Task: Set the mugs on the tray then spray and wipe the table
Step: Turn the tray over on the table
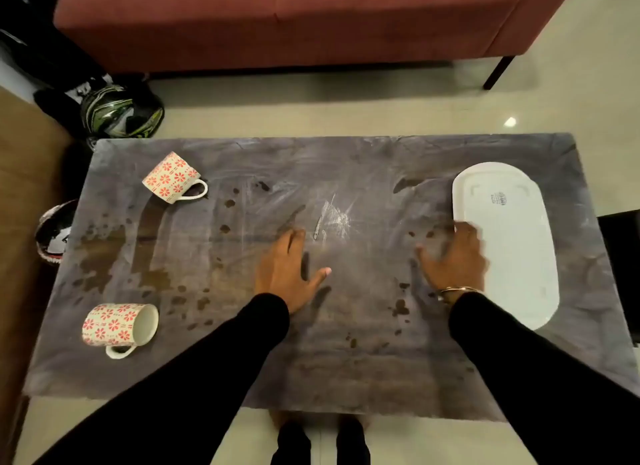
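Two white mugs with red flower patterns lie on their sides on the dark table (346, 360): one mug (172, 177) at the far left, the other mug (119, 324) at the near left with its mouth facing right. A white oval tray (509, 242) lies upside down at the right. My left hand (285, 270) hovers or rests open over the table's middle, fingers spread. My right hand (453, 256), blurred, is at the tray's left edge, fingers touching it; I cannot tell whether it grips the rim. Brown spill stains dot the tabletop.
A red sofa (277, 24) stands beyond the table. A helmet (121, 112) and dark bags lie on the floor at the far left. Another round object (53, 232) sits off the table's left edge. My feet show below the near edge.
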The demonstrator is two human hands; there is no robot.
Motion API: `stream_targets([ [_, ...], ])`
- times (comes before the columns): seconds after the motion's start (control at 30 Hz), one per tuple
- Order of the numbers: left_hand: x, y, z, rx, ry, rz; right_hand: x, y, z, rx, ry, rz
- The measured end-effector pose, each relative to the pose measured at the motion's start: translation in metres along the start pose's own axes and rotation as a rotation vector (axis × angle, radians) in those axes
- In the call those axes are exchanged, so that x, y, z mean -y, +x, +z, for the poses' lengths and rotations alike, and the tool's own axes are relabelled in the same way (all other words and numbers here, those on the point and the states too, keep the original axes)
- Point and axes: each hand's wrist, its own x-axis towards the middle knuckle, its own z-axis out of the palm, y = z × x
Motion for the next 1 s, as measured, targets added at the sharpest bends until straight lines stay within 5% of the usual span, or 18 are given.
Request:
stream_targets([
  [0.13, -0.002, -0.014, 0.031, 0.085, -0.148, -0.057, -0.065, 0.047, -0.031, -0.033, -0.035, 0.600],
  [0.27, -0.035, -0.018, 0.055, 0.146, -0.213, -0.048, -0.220, 0.127, 0.006, 0.103, -0.079, 0.720],
  [0.33, -0.055, -0.015, 0.069, 0.180, -0.268, -0.026, -0.236, 0.139, 0.005, 0.100, -0.060, 0.715],
  [0.47, -0.092, -0.006, 0.087, 0.248, -0.373, 0.035, -0.128, 0.085, -0.050, 0.193, 0.076, 0.627],
  [0.6, -0.113, 0.006, 0.087, 0.235, -0.434, 0.050, -0.095, 0.075, -0.068, 0.175, 0.230, 0.504],
  [0.83, -0.091, 0.011, 0.060, 0.179, -0.609, -0.004, -0.011, 0.039, -0.055, 0.221, 0.517, 0.140],
  [1.0, -0.061, 0.006, 0.036, 0.138, -0.833, -0.050, 0.063, 0.004, -0.019, 0.249, 0.643, 0.053],
])
